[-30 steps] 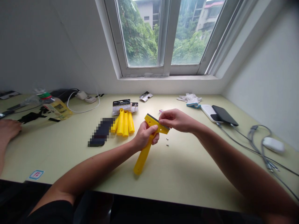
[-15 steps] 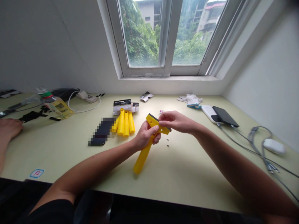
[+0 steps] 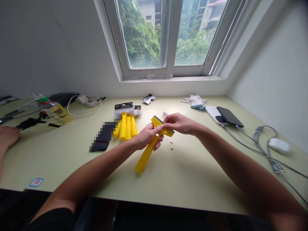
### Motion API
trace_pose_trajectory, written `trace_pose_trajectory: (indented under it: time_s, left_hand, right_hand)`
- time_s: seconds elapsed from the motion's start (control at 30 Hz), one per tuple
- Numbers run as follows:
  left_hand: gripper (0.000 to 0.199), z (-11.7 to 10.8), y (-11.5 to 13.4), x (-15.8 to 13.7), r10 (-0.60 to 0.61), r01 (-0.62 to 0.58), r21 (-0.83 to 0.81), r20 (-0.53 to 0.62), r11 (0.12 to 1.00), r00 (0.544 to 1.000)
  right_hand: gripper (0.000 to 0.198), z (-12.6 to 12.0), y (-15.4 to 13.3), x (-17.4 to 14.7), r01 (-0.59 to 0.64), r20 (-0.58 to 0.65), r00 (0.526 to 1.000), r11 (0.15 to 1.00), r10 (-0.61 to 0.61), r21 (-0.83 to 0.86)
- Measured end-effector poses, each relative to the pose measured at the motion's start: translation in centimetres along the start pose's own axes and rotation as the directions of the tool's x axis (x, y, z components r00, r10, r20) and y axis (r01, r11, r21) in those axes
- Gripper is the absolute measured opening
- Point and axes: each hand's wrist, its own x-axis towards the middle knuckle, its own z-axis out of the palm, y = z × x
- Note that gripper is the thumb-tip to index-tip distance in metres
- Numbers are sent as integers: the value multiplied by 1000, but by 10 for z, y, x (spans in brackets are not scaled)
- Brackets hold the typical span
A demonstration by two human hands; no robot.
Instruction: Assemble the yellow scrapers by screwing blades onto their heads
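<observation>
A yellow scraper with a dark blade edge along its wide head is held up over the table, its handle slanting down to the left. My left hand is closed around its neck, the thumb pressed on the head. At the middle of the head, my right hand pinches with thumb and fingertips; whatever is between them is hidden. Two small metal screws lie on the table just below the head. Further left lie several yellow scraper handles by black-and-white packaging cards.
A pixelated dark phone-like slab lies left of the handles. White gloves, power banks with grey cables, and a white mouse-like object are at right. At left are a bottle and another person's hand.
The view has shifted a little. My left thumb has slid up the scraper's head toward my right fingertips, and the scraper is turned slightly. Both hands stay on it.
</observation>
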Motion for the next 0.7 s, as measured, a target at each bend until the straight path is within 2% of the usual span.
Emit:
trace_pose_trajectory:
  time_s: [0.1, 0.2, 0.27, 0.33, 0.43, 0.5, 0.6, 0.7]
  left_hand:
    - [35, -2, 3, 1, -5, 2, -27, -78, 1000, 997]
    - [32, -6, 11, 1, 59, -66, -33, -190, 997, 980]
    - [31, -12, 20, 0, 123, -137, -30, -283, 990, 951]
    - [31, -20, 31, 0, 187, -210, -23, -368, 977, 911]
    - [32, -31, 41, 1, 247, -279, -15, -422, 960, 872]
    - [34, -34, 42, 3, 267, -303, -18, -424, 953, 865]
    - [32, -34, 35, 7, 270, -308, -33, -397, 951, 877]
    - [31, -32, 27, 9, 255, -296, -56, -374, 954, 892]
  right_hand:
    - [30, 1, 0, 4, -18, -52, 998, 998, 21, 56]
    - [32, 2, 1, 8, -22, -28, 999, 971, 29, 237]
    - [33, 4, 7, 12, -19, -25, 999, 942, 29, 335]
    - [33, 8, 16, 16, -16, -47, 998, 949, 33, 316]
    - [28, 21, 30, 23, 20, -64, 998, 997, -15, 78]
    - [21, 32, 37, 28, 78, -59, 994, 985, -88, -152]
    - [20, 48, 40, 34, 162, -9, 982, 875, -187, -457]
    - [20, 58, 39, 39, 168, 42, 983, 780, -180, -603]
